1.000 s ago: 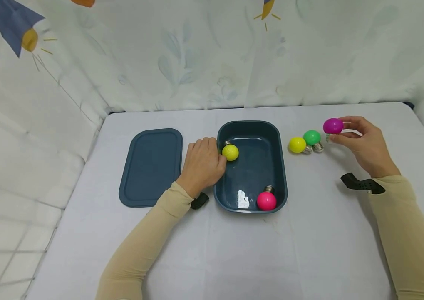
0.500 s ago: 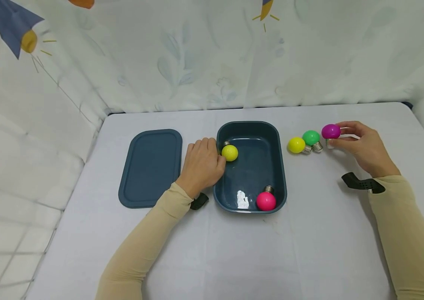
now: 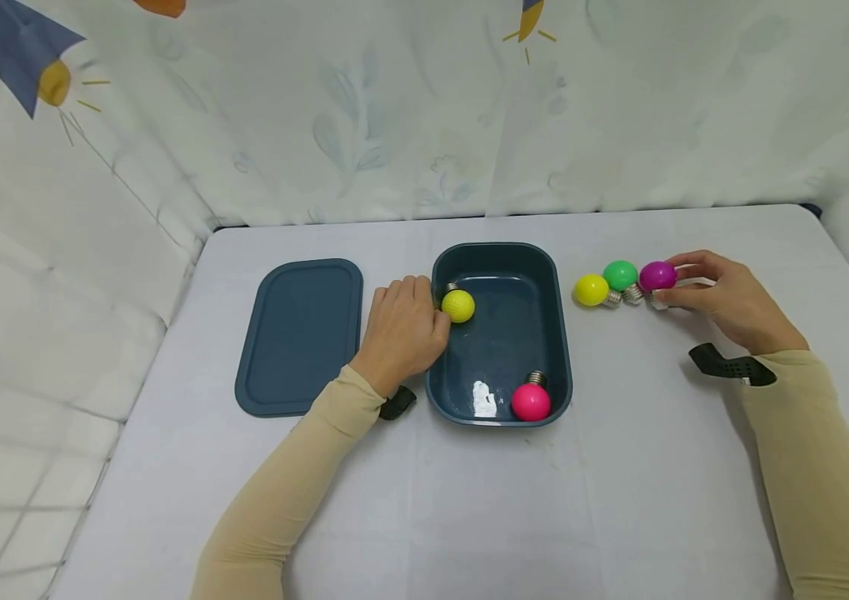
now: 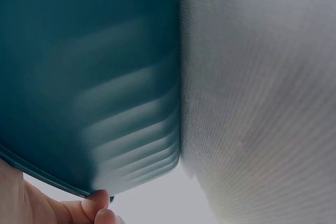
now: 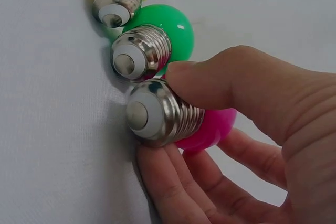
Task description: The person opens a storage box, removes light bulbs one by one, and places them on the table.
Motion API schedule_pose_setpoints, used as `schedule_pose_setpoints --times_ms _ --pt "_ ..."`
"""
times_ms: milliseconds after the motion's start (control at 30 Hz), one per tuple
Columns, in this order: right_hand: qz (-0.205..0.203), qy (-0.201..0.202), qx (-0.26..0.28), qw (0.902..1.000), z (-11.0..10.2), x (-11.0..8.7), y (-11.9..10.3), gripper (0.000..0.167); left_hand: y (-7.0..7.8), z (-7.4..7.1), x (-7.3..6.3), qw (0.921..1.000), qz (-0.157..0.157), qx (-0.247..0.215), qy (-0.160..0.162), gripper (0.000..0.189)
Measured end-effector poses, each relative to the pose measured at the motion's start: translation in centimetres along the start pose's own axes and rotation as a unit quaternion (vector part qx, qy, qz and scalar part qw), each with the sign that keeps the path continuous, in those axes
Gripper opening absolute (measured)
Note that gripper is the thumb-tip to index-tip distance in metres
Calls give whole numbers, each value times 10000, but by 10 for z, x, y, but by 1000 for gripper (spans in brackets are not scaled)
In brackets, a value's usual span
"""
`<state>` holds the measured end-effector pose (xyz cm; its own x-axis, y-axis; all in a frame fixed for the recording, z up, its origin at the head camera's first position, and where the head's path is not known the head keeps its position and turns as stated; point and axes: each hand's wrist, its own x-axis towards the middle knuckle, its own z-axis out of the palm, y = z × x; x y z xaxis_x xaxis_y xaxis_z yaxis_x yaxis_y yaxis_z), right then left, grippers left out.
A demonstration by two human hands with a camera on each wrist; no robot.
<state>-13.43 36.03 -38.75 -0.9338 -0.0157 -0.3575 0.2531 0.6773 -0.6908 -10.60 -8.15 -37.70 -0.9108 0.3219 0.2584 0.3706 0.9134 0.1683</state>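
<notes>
My right hand (image 3: 741, 304) pinches a purple light bulb (image 3: 658, 276) low at the table, right beside a green light bulb (image 3: 620, 275). Its thumb presses the metal screw base in the right wrist view, with fingers under the other side. A yellow light bulb (image 3: 591, 290) lies left of the green one, base to the right. With thumb and fingers, my left hand (image 3: 403, 327) grips the left rim of a dark blue plastic container (image 3: 506, 342). Inside it are a textured yellow bulb (image 3: 458, 306) at the left wall and a pink bulb (image 3: 531, 402) in the near right corner.
A dark blue lid (image 3: 298, 337) lies flat left of the container, partly behind the left forearm. White cloth (image 3: 499, 508) covers the table. A patterned curtain (image 3: 409, 125) hangs along the back edge, and another pale sheet hangs on the left.
My right hand has lowered the purple bulb and moved it slightly left, up to the green one. The left hand still grips the container's rim.
</notes>
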Motion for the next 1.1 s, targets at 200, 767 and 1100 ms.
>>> schedule_pose_setpoints --times_ms 200,767,1100 --pt "-13 -100 -85 9999 -2 -2 -2 77 -1 0 0 10000 -1 6 13 17" --pt "-95 113 -104 9998 -7 -7 -5 78 -1 1 -1 10000 11 -7 65 15" --pt "-411 1072 455 9923 -11 -17 -12 53 -1 1 0 10000 48 22 75 16"
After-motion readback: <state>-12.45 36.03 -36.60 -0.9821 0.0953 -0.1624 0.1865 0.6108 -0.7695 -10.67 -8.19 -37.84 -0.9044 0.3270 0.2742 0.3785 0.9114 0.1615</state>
